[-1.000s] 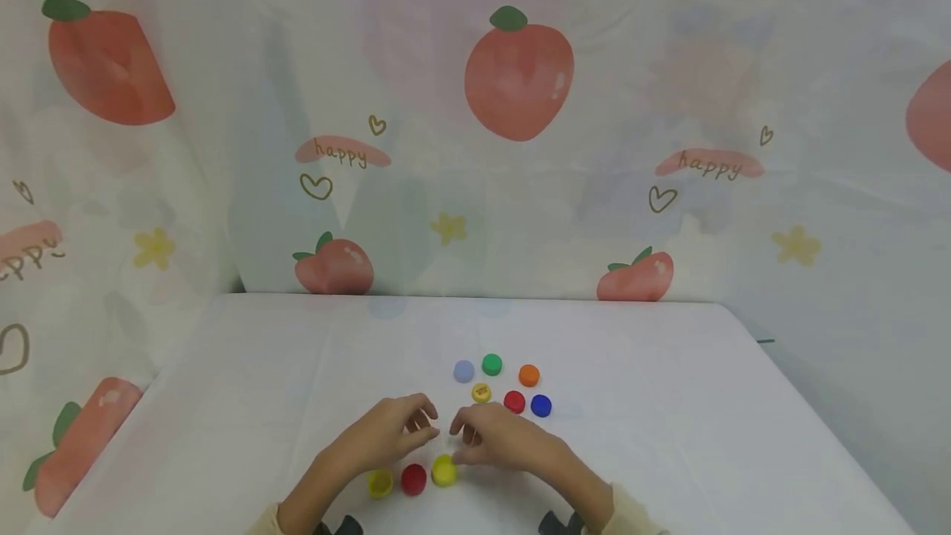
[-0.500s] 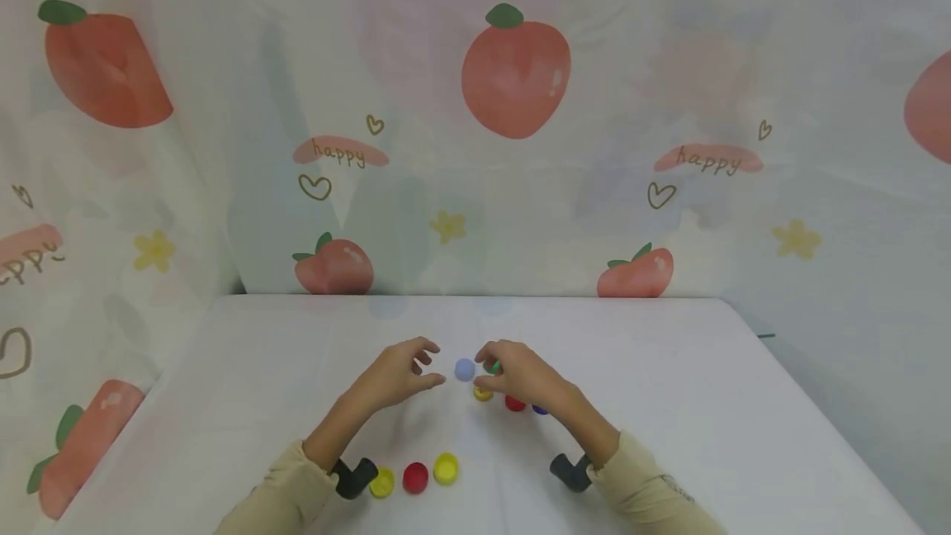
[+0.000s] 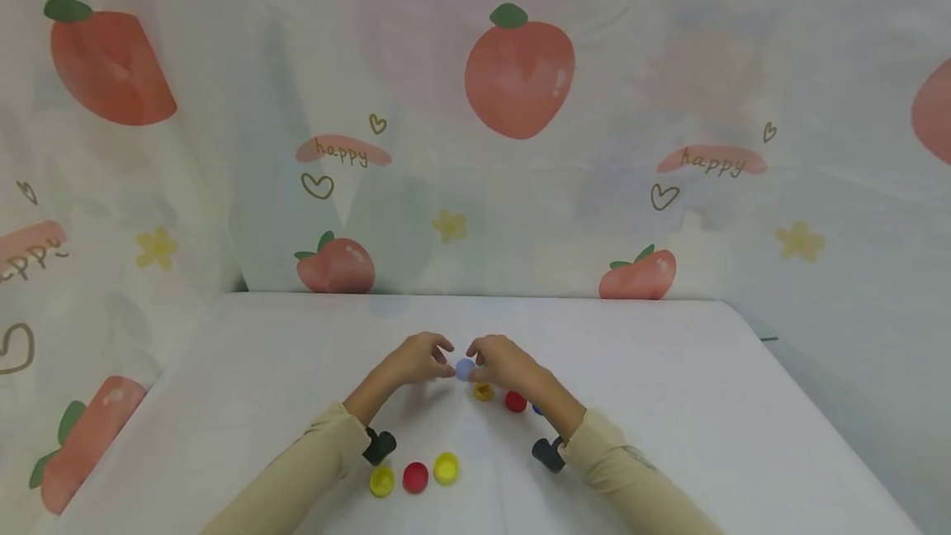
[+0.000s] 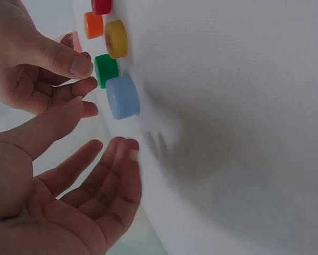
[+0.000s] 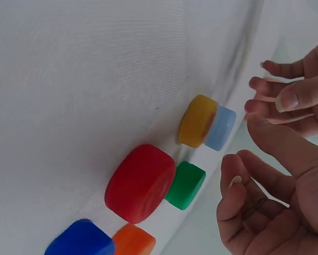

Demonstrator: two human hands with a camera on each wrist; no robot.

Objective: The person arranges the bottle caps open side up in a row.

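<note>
A light blue bottle cap (image 3: 465, 369) lies on the white table between my two hands. My left hand (image 3: 422, 358) hovers to its left, fingers loosely bent and holding nothing. On the other side, my right hand (image 3: 507, 365) is held over the cap group with its fingers relaxed; a gap shows between thumb and fingers. In the left wrist view neither hand touches the light blue cap (image 4: 123, 99). A green cap (image 5: 185, 185), a yellow cap (image 5: 198, 121), a red cap (image 5: 141, 183), an orange cap (image 5: 134, 241) and a dark blue cap (image 5: 82, 239) lie close by.
Nearer to me a yellow cap (image 3: 382, 481), a red cap (image 3: 415, 477) and another yellow cap (image 3: 446, 468) form a row. The white table (image 3: 669, 403) ends at a peach-printed cloth (image 3: 520, 213) behind and at the left.
Both hands have moved forward from above the near row to the far cap group, then drawn closer together around the light blue cap. The caps appear to stay in place.
</note>
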